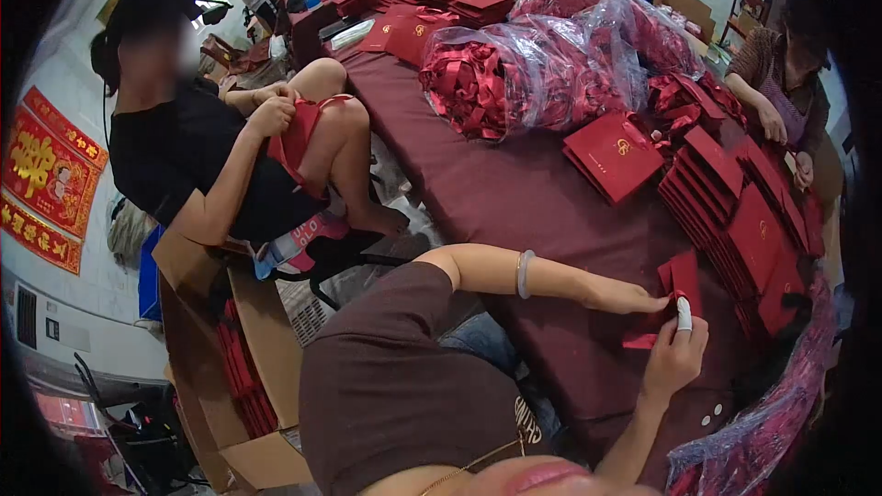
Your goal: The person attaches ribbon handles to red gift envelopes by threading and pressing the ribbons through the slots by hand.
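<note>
My left hand [627,297], with a bangle on its wrist, pinches the edge of a small red paper bag [681,274]. My right hand [675,355] grips the same bag from the near side, and one of its fingers wears a white finger cot [684,314]. The fingertips of both hands meet near the top of the bag; what they pinch there is too small to make out. Just beyond my hands lean stacked red gift bags [703,193] with gold print. A single printed red bag [614,156] lies farther up the table.
A dark red cloth covers the table [487,193]. Clear plastic sacks [579,60] of red ribbons lie on it, another sack [763,432] at near right. A seated person [184,129] handles a red bag at left; another person [781,101] works at right. A cardboard box [266,340] holds bags.
</note>
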Demonstrator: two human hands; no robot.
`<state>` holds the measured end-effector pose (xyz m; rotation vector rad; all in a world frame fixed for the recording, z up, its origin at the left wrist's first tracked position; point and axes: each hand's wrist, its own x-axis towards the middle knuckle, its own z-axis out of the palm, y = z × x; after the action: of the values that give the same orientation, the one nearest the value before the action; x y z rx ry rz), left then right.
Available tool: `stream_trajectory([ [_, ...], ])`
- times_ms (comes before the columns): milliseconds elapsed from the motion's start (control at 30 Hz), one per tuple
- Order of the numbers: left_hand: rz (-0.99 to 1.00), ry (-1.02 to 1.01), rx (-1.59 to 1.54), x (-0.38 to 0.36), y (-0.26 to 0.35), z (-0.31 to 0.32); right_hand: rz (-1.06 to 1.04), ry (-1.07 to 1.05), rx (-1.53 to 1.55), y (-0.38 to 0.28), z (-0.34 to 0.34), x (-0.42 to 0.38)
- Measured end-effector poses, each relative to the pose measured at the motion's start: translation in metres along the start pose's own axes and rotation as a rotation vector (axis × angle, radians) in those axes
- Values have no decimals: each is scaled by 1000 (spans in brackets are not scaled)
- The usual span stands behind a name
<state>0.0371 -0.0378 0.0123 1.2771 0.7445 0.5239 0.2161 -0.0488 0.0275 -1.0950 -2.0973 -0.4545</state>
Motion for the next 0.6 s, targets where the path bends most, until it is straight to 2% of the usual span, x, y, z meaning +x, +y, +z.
stream_trajectory([
  [67, -11, 18, -87, 1, -5, 9, 7, 1, -1, -1, 1, 0],
  [133, 94, 70, -84, 4, -8, 18, 76, 8, 16, 0, 4, -1],
  [167, 32, -210, -170, 3, -7, 11, 76, 12, 20, 0, 5, -2],
  [233, 145, -363, -34, 2, -8, 10, 111, -45, 42, 4, 6, -4],
  [267, 15, -307, 26, 1, -8, 9, 93, -31, 19, 5, 6, -4],
  [367, 120, -247, -52, 9, -23, 7, 108, -32, 68, 8, -1, 0],
  [500, 65, -219, -54, 4, -11, 4, 207, 12, 25, 12, -7, 4],
  [600, 27, -184, -40, 4, -14, 8, 200, -47, 47, 23, -4, -1],
])
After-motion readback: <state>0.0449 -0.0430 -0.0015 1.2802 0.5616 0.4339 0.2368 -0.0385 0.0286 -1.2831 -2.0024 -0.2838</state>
